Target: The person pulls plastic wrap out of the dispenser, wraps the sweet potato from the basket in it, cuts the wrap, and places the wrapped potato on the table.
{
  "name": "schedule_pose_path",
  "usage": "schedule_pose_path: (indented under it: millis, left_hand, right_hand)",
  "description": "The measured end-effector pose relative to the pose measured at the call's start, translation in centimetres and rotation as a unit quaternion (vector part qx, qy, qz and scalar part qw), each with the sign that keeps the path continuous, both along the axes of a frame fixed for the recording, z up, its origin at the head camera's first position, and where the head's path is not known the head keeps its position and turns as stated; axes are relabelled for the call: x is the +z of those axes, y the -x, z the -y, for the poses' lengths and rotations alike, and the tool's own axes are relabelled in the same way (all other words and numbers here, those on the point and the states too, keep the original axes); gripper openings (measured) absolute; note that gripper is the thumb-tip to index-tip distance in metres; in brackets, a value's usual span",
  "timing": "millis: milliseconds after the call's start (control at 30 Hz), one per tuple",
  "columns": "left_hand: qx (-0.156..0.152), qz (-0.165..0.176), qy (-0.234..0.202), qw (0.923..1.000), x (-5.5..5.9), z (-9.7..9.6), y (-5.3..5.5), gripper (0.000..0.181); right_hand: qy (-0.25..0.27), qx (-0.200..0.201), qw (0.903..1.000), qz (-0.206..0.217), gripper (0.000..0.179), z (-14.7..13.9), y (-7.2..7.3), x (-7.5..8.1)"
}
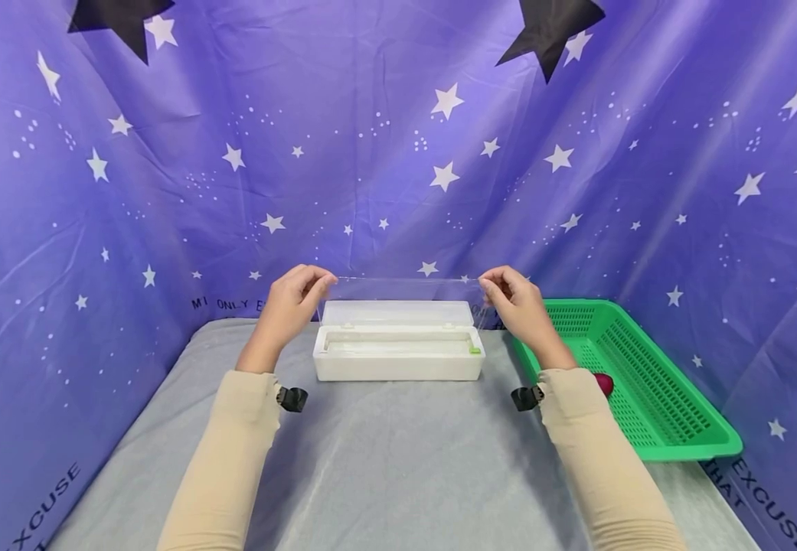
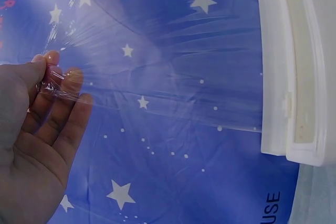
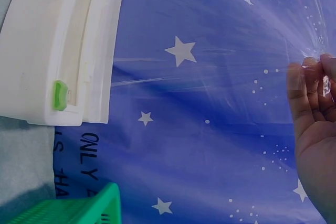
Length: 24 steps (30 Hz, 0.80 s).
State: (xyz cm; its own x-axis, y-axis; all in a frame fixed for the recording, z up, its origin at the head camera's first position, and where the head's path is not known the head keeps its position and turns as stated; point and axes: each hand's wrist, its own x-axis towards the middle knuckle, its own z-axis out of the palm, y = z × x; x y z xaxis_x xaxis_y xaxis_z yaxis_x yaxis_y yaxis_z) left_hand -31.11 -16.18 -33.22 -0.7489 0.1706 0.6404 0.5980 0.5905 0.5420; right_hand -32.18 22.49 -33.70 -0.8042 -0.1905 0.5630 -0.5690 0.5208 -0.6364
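A sheet of clear plastic wrap stretches up from a white plastic wrap dispenser on the table. My left hand pinches one upper corner of the film between thumb and fingers, above the dispenser's left end. The opposite corner is pinched by my right hand, above its right end. In both wrist views the film is bunched and creased at the fingertips. The dispenser's translucent lid stands open at the back. A small green slide cutter sits at the right end of its front part.
A green plastic basket stands on the right of the table, partly behind my right forearm. Inside it lies a dark red object, partly covered by the sleeve. Grey cloth covers the table, and a purple starry curtain hangs around it.
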Motion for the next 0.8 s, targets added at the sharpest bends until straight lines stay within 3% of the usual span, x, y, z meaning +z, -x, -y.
schedule_pose_path:
  millis: [600, 800]
  left_hand:
    - [0.008, -0.031, -0.003, 0.9995, 1.3, 0.0, -1.0, 0.023]
    - [0.001, -0.040, -0.001, 0.9992, 1.6, 0.1, -1.2, 0.023]
  right_hand:
    - [0.021, 0.006, 0.9984, -0.051, 0.014, 0.3, -0.6, 1.4]
    - [0.026, -0.001, 0.9984, -0.050, 0.013, 1.4, -3.1, 3.3]
